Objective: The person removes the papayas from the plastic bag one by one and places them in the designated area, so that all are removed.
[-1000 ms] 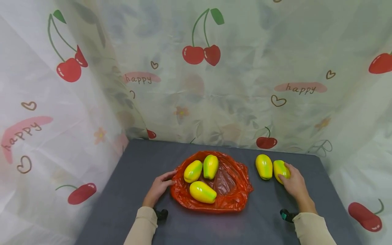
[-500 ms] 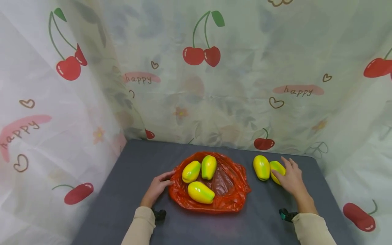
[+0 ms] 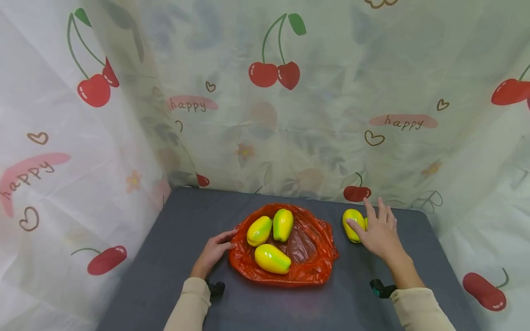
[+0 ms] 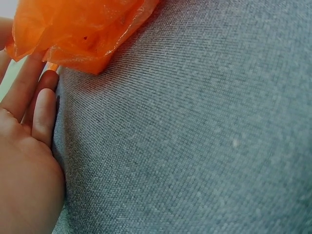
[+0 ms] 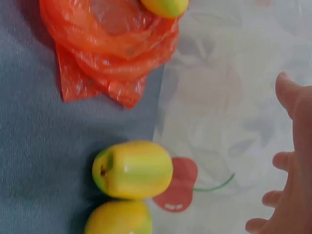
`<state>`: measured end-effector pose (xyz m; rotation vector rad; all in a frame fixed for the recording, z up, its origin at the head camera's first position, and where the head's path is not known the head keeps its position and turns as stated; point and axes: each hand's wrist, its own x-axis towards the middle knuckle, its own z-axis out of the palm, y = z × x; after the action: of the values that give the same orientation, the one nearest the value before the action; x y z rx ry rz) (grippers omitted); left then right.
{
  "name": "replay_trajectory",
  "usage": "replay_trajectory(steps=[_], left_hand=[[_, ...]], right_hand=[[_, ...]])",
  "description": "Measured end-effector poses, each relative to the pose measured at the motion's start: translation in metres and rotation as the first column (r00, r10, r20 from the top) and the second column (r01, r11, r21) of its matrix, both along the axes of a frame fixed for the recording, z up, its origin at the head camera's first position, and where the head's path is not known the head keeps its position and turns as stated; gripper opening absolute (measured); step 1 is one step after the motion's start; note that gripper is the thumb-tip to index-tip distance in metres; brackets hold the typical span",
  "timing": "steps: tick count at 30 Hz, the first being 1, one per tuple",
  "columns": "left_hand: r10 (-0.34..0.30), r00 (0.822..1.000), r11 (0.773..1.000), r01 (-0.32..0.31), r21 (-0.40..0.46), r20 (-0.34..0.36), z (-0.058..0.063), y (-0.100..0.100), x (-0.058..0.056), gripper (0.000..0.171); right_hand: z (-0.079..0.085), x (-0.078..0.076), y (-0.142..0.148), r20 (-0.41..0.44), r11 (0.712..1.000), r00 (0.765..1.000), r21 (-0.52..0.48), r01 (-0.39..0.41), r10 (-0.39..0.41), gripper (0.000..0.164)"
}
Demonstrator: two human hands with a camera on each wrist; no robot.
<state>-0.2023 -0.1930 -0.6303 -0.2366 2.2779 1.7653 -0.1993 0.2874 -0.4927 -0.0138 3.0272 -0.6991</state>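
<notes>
A red plastic bag [image 3: 306, 276] lies spread on the grey table, its mouth facing up. Three yellow-green papayas [image 3: 283, 225] rest inside it. At the bag's left rim my left hand [image 3: 211, 255] holds the edge between thumb and fingers; in the left wrist view the bag's corner [image 4: 92, 48] covers the fingertips. My right hand [image 3: 383, 236] hovers with spread fingers over two more papayas, holding nothing. One of these, the left papaya [image 3: 351, 220], is mostly visible; the other is nearly hidden by the hand. The right wrist view shows the two papayas [image 5: 134, 170] lying side by side.
A dark grey cloth covers the table [image 3: 265, 308]. White curtains [image 3: 323, 151] printed with cherries hang behind it and on both sides. Each wrist wears a small black device.
My right hand has let go of the right-hand papaya, lifted, and moved left over the pair with its fingers spread. The left hand stays at the bag's rim.
</notes>
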Motion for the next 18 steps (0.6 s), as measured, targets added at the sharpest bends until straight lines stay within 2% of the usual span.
replay_trajectory(steps=[6, 12, 18], left_hand=[[-0.008, 1.0, 1.0, 0.008, 0.014, -0.006, 0.002, 0.001, 0.001, 0.043], [-0.011, 1.0, 1.0, 0.011, 0.024, 0.01, 0.0, 0.001, 0.0, 0.044], [-0.004, 1.0, 1.0, 0.004, 0.028, 0.014, 0.0, 0.0, 0.001, 0.044]], right_hand=[[0.003, 0.005, -0.025, -0.051, 0.997, 0.995, 0.006, -0.081, 0.081, 0.097], [0.005, 0.006, -0.051, -0.084, 0.985, 0.982, 0.062, -0.163, 0.168, 0.095], [0.0, 0.005, -0.082, -0.075, 0.968, 0.969, 0.102, -0.228, 0.236, 0.094]])
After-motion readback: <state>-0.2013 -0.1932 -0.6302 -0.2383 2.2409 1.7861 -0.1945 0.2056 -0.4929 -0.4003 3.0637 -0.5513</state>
